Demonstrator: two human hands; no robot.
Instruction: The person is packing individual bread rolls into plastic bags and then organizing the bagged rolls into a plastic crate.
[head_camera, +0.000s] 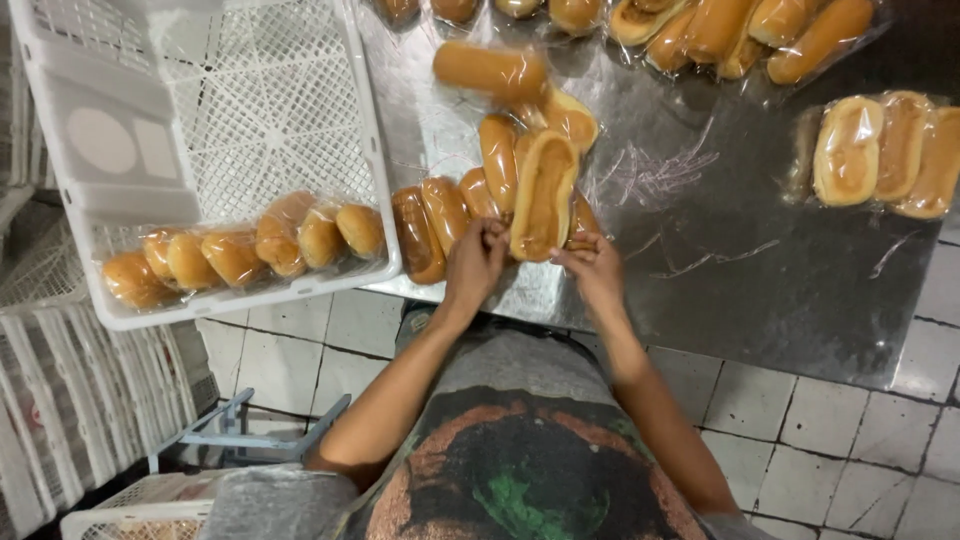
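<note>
My left hand (476, 262) and my right hand (594, 268) both pinch the near end of a clear plastic bag of long golden bread rolls (543, 190) standing on the steel table (760, 270). More bagged rolls (432, 225) lie just left of my left hand, against the crate. Another bagged roll (490, 68) lies farther back on the table.
A white plastic lattice crate (230, 110) at the left holds a row of bagged rolls (240, 252) along its near wall. More bags of rolls lie at the table's far edge (740, 35) and at its right (885, 150). White crates (60, 400) stand on the tiled floor.
</note>
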